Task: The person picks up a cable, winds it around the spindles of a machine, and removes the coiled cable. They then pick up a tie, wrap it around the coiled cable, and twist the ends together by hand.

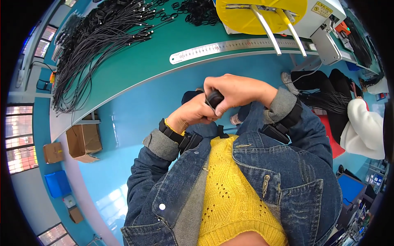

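Observation:
In front of my body, over the gap between the workbench and me, my two hands meet around a small dark looped black thing (214,99). Its kind is mostly hidden by the fingers. My left hand (193,110) is closed on its lower left side. From above and the right, my right hand (239,92) wraps over it, with the thumb pressed along its near side. Both wrists wear black straps with small black boxes.
A green workbench (123,78) carries a heap of black cables (94,45), a steel ruler (197,53) and a machine with a yellow disc (262,16) and two protruding rods. Cardboard boxes (84,141) stand below left. A seated person in white (363,127) is at right.

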{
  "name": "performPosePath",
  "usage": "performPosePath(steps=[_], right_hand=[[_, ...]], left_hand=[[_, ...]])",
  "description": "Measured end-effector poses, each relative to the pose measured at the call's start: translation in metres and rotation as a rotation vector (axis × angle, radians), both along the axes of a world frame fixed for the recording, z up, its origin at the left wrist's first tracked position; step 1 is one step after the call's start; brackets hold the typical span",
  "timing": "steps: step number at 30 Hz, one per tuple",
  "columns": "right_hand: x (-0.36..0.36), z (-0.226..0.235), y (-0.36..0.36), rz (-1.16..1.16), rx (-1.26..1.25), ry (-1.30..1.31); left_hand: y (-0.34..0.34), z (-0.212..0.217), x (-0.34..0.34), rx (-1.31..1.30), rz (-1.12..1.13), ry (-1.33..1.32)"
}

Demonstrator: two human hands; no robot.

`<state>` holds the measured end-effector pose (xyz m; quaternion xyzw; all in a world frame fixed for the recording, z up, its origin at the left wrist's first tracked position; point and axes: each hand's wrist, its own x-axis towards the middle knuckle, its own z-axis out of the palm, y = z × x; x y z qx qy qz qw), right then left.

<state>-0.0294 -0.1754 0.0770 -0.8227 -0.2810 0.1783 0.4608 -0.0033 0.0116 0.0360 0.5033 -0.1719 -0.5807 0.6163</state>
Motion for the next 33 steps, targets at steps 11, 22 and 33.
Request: performPosePath(steps=[11, 22, 33], right_hand=[[-0.008, -0.024, -0.005, -0.654, 0.529, 0.547], [-0.002, -0.027, 0.054, -0.395, -0.33, -0.281], [-0.021, -0.067, 0.001, -0.327, 0.031, 0.611]], left_hand=[[0.012, -0.003, 0.01, -0.288, 0.311, 0.538], [0.0, -0.036, -0.015, 0.067, 0.388, -0.808], [0.067, 0.054, 0.09, 0.475, 0.14, -0.471]])
